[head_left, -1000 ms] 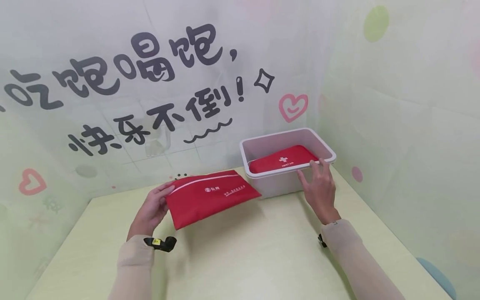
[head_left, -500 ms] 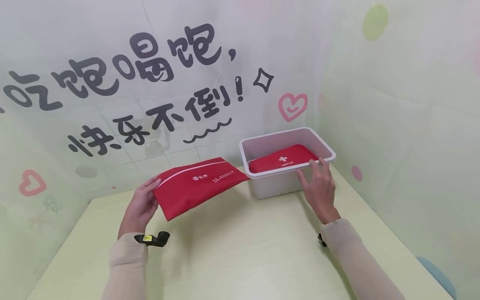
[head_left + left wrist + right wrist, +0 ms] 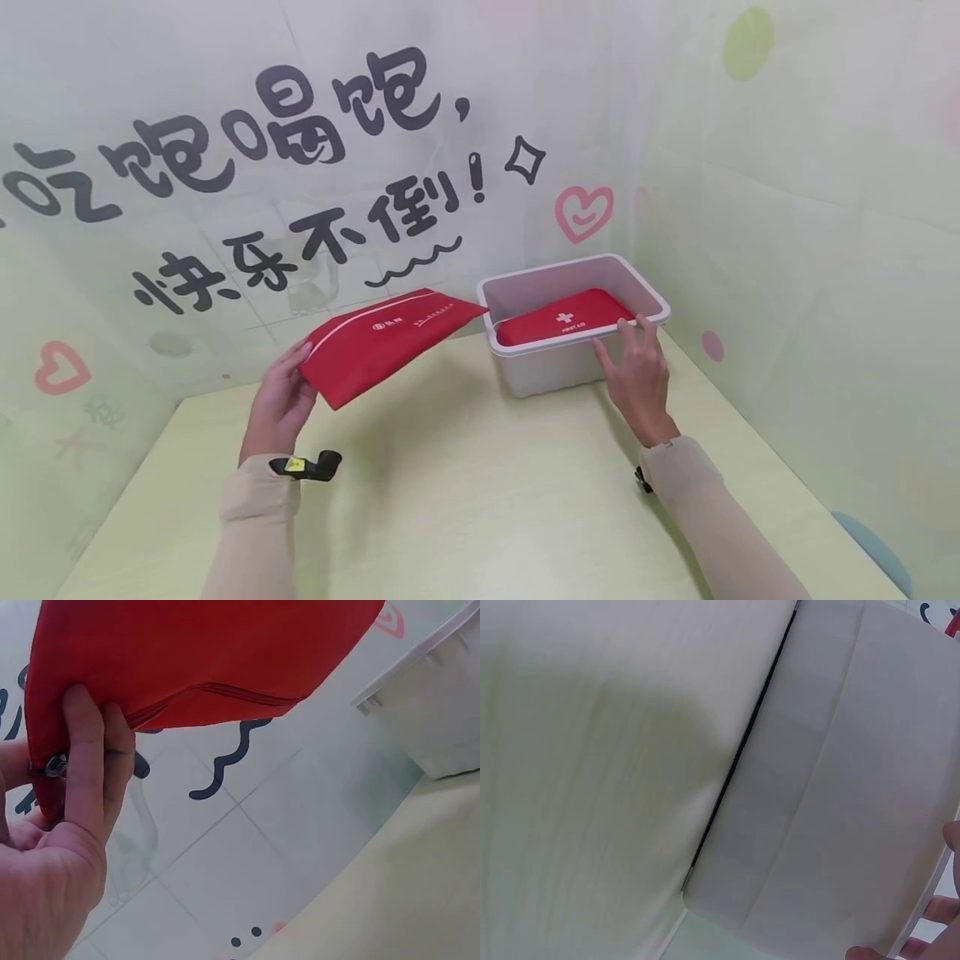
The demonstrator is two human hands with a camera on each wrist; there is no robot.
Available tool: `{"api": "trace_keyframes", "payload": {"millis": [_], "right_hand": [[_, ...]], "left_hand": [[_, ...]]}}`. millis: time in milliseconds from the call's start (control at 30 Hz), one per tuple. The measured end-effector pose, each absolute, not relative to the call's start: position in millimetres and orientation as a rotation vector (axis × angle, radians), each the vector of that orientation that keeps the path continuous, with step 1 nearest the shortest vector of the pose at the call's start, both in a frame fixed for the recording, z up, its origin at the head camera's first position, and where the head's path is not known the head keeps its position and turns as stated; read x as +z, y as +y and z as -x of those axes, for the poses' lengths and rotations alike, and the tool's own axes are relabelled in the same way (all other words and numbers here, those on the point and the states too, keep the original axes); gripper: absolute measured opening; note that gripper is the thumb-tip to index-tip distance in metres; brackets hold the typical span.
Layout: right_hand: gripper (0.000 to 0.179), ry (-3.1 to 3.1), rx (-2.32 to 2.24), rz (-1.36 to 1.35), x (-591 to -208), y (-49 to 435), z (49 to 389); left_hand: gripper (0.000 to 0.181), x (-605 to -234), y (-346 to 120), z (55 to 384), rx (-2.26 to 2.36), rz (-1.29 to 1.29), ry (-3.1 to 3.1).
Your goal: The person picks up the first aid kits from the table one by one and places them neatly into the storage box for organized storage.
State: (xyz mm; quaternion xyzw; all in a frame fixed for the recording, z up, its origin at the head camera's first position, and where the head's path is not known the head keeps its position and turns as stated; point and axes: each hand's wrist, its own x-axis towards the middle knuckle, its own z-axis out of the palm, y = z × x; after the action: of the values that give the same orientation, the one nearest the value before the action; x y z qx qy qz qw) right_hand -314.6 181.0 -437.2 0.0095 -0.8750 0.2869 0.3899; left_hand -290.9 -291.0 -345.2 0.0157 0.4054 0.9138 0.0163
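Note:
My left hand pinches the left end of a flat red zip pouch with a white stripe, holding it tilted above the table. From below, the left wrist view shows its zipper and metal pull, with fingers beneath the fabric. The pouch's far corner appears near the left rim of a white plastic bin; I cannot tell if they touch. Inside the bin lies a red first aid pouch with a white cross. My right hand grips the bin's front rim near its right corner.
The pale wooden table stretches beneath both arms. Behind it rises a wall with dark lettering, and another wall stands close on the right. A blue rounded object shows past the table's right edge.
My left hand has shifted left and slightly up, lifting the zip pouch higher and tilting it more. My right hand and the bin have stayed put.

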Motion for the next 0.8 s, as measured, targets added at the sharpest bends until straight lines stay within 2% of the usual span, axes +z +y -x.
{"api": "trace_keyframes", "payload": {"millis": [400,667,800], "right_hand": [[0.051,-2.220,0.727,-0.027,-438.0,180.1,315.1],[0.052,-2.218,0.744,-0.025,-438.0,180.6,314.3],[0.052,-2.217,0.747,-0.024,-437.9,181.3,315.2]], "left_hand": [[0.022,-335.0,-256.1,310.6,2.789,-0.136,1.305],[0.019,-327.2,-220.4,326.8,2.775,-0.070,1.342],[0.025,-323.2,-202.5,333.2,2.755,-0.054,1.361]]}}
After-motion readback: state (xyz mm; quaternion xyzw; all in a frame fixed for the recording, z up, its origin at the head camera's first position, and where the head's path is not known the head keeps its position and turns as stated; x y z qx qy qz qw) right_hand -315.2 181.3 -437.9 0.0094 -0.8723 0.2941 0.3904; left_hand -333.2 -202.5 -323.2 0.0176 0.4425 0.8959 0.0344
